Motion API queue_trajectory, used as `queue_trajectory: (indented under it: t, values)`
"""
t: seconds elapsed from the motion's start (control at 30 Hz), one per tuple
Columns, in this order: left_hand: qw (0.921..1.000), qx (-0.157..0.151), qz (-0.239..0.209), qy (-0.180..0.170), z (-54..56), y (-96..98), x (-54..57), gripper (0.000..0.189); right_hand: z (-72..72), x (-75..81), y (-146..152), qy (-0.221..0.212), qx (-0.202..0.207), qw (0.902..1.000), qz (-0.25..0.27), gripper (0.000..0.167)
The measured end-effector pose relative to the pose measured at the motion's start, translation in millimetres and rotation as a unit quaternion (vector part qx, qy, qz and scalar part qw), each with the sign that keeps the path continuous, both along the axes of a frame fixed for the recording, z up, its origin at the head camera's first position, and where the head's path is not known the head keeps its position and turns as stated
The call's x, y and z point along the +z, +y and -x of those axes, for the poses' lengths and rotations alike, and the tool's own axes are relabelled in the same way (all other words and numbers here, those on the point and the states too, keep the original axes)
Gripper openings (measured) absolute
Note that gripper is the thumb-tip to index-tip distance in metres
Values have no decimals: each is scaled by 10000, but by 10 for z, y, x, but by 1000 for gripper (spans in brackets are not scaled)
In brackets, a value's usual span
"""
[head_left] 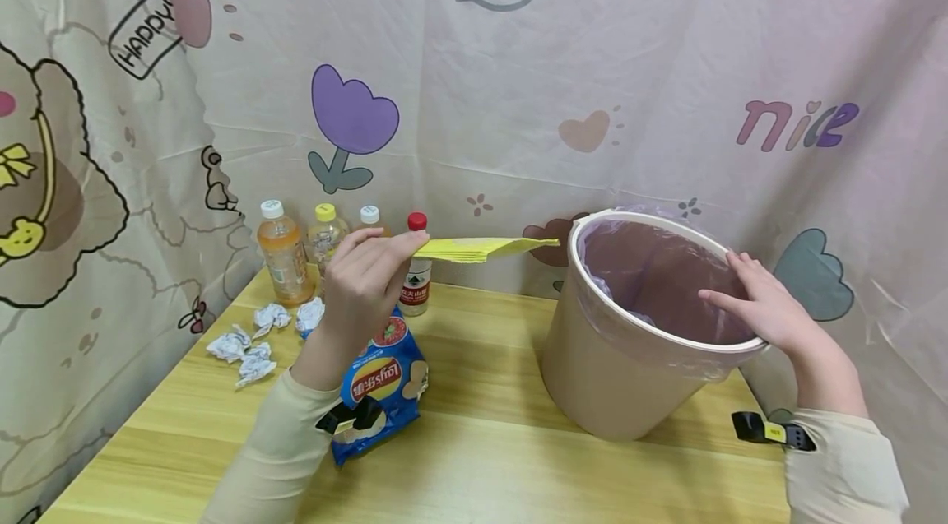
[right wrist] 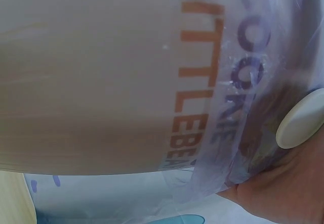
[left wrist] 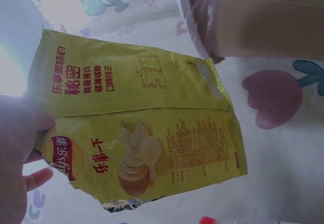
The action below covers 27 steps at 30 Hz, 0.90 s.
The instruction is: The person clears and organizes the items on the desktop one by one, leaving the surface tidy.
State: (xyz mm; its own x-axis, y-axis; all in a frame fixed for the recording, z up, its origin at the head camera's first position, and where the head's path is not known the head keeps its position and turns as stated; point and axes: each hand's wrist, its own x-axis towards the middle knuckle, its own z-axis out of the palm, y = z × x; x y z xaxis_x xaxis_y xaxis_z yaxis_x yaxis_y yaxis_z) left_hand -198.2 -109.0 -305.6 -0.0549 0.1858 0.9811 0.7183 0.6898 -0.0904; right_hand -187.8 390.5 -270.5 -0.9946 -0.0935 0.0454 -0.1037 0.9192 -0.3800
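Note:
My left hand [head_left: 364,281] pinches a flattened yellow chip bag [head_left: 485,248] by one end and holds it above the table, its far end close to the bin's rim. In the left wrist view, the bag [left wrist: 136,115] is spread, with a torn edge showing silver lining. My right hand [head_left: 773,306] rests on the right side of the beige trash bin's [head_left: 622,368] rim, fingers extended along it and thumb over the opening. A clear plastic liner [right wrist: 223,138] folds over the rim.
A blue Lay's bag [head_left: 385,380] lies under my left forearm. Crumpled paper balls [head_left: 231,343] lie at left. Behind them stand an orange drink bottle [head_left: 284,252], a yellow-capped bottle [head_left: 324,232], a white-capped bottle [head_left: 369,216] and a red-capped bottle [head_left: 415,294]. A printed curtain [head_left: 474,96] hangs behind the table.

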Motion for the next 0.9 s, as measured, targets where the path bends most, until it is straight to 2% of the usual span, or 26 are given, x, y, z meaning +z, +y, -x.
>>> queue_trajectory:
  t: [0.27, 0.47, 0.67, 0.9]
  values:
    - [9989, -134, -444, 97, 37, 107, 149, 19, 2, -9, 3, -29, -24, 10000, -3, 90]
    - [9976, -357, -533, 260, 77, 210, 243, 19, 4, -5, 13, -10, -4, 10000, -20, 90]
    - [9967, -572, -296, 488, 136, 369, 318, 16, -4, -1, 1, -24, -4, 10000, -14, 89]
    - [9910, -822, 278, 1019, 212, 567, 341, 20, -19, 16, -21, -52, -5, 10000, 15, 89]
